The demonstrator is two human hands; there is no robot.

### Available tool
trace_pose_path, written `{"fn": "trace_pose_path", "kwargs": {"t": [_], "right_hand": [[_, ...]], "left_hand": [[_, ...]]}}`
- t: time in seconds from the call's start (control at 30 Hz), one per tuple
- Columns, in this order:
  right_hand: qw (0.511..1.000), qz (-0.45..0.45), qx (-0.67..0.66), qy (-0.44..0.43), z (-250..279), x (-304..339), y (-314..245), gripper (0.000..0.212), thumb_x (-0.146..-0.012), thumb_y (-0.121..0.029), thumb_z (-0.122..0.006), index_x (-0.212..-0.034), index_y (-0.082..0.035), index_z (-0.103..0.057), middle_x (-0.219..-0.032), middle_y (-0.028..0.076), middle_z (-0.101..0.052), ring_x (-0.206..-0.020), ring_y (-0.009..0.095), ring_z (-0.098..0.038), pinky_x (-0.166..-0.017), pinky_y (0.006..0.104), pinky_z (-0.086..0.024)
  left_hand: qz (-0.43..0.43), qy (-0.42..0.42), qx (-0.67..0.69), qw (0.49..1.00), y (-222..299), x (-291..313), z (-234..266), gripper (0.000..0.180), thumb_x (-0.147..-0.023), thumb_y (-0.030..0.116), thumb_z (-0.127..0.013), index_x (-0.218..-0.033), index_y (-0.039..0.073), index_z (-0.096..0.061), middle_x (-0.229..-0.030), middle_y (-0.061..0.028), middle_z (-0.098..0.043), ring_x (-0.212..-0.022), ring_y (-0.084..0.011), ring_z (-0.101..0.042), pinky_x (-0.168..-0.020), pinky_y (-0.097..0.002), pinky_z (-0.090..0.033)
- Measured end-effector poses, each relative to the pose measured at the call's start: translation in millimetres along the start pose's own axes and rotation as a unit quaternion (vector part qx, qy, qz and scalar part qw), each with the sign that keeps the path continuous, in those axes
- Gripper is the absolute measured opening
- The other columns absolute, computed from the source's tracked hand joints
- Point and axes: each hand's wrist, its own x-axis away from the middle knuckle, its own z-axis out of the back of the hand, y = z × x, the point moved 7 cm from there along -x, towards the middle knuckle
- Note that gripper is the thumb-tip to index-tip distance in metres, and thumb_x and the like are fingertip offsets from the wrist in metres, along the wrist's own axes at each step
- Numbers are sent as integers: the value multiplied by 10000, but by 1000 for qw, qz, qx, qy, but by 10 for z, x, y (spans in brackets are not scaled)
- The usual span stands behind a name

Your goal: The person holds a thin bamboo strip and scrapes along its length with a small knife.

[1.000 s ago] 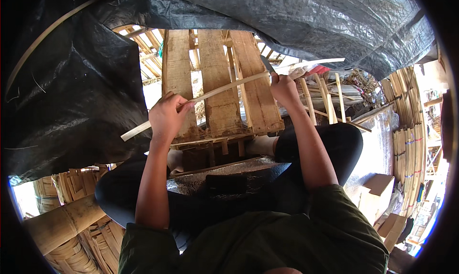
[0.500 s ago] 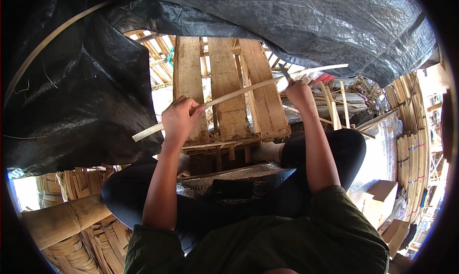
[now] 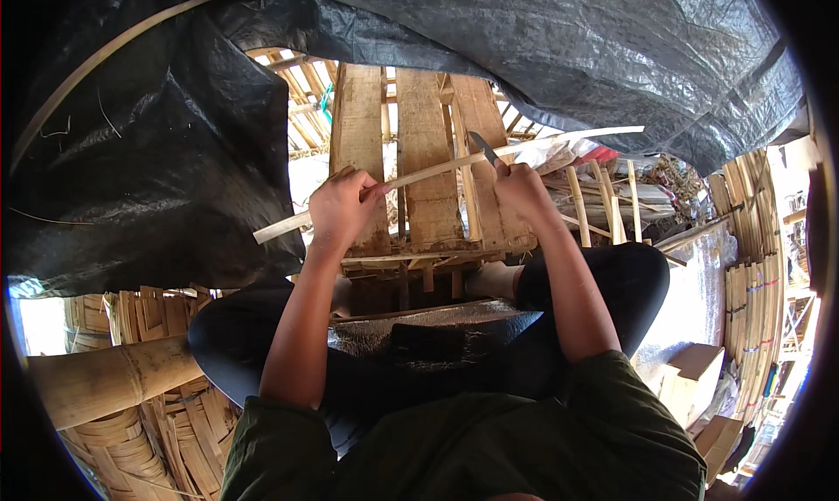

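Observation:
A long, pale bamboo strip [image 3: 437,168] runs slantwise over the wooden planks [image 3: 426,134], its right end farther away and slightly bowed. My left hand [image 3: 343,205] is closed around the strip near its lower left end, the thumb lying along it. A knife [image 3: 483,147] with a dark blade is gripped in my right hand [image 3: 523,191], fingers wrapped round the handle. The blade points up and left and crosses the strip at about its middle; whether its edge touches the strip I cannot tell. My fingers hide most of the knife's handle.
Black plastic sheeting [image 3: 175,169] hangs at the left and across the far side. Thin upright sticks [image 3: 612,205] stand right of the planks. A thick bamboo pole [image 3: 114,380] and woven bamboo [image 3: 118,444] lie at lower left. Bundled strips [image 3: 753,291] and a cardboard box [image 3: 695,374] are at right.
My right hand has drawn the knife leftward and nearer along the strip, toward my left hand. The left hand keeps its hold. The whole view has shifted slightly.

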Motion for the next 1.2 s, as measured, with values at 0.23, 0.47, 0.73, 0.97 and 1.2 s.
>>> {"fn": "trace_pose_path", "kwargs": {"t": [0.23, 0.47, 0.73, 0.97, 1.2], "right_hand": [[996, -67, -52, -17, 45, 148, -143, 469, -1009, -295, -428, -861, 66, -687, -801, 326, -672, -808, 451, -696, -689, 543, -555], [998, -43, -26, -43, 106, 151, -231, 461, -1011, -296, -423, -864, 57, -681, -816, 328, -665, -873, 477, -681, -720, 526, -557], [966, 126, 226, -25, 209, 92, -112, 466, -1003, -332, -475, -907, 66, -697, -809, 301, -681, -807, 466, -689, -668, 491, -554], [995, -14, -34, -93, 164, 250, -390, 555, -1001, -392, -475, -938, 123, -671, -723, 283, -669, -701, 367, -715, -601, 470, -530], [992, 0, -39, -118, 402, 387, -243, 558, -989, -423, -521, -946, 114, -666, -721, 275, -666, -575, 322, -681, -554, 443, -518]], "left_hand": [[-28, 25, -1, 999, 22, 7, 28, 284, -803, 361, -794, -734, 126, -651, -713, -16, -629, -631, -228, -643, -546, -354, -479], [-13, 14, 4, 1000, 33, 30, 26, 268, -820, 345, -782, -758, 112, -665, -740, -35, -656, -665, -239, -658, -580, -362, -479], [-21, 25, 14, 999, 55, 30, -4, 295, -808, 380, -783, -738, 123, -656, -725, -25, -639, -685, -249, -660, -577, -380, -495], [-3, 27, 31, 999, -16, 42, 44, 250, -806, 328, -788, -749, 116, -669, -745, -44, -652, -700, -267, -664, -600, -392, -505], [-28, 37, 43, 998, 105, 103, 41, 220, -788, 288, -793, -743, 97, -693, -800, -54, -648, -808, -268, -654, -660, -395, -521]]}}
